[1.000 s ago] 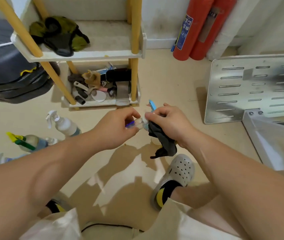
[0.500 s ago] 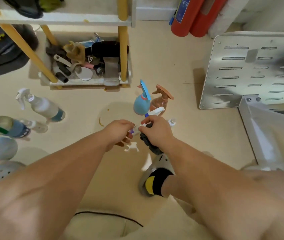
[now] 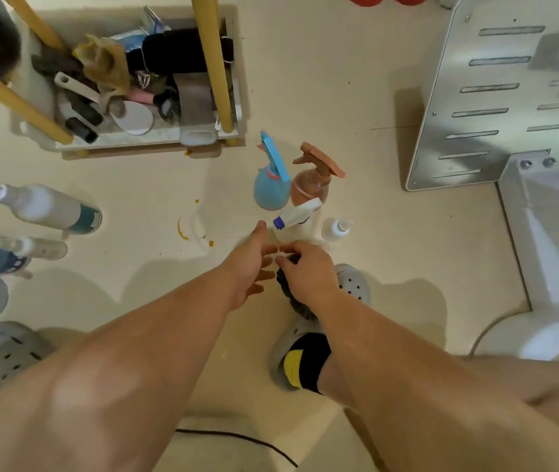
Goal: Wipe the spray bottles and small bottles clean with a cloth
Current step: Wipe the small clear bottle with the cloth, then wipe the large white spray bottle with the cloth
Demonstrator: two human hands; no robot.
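L hand point(image 3: 254, 267) open, fingers spread, holds nothing; R hand point(image 3: 307, 272) bunched round cloth point(image 3: 293, 303). White sprayer point(image 3: 297, 218) stands just beyond my fingertips, small bottle point(image 3: 336, 228) beside it. Prob light, slick plastic, tippy: I'd grab the neck.

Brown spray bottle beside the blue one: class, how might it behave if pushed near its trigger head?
The brown spray bottle would probably tip rather than slide, standing upright with a wide trigger head. Its translucent plastic body looks light, hardly fragile. Tipping sideways, it might knock the blue spray bottle beside it.
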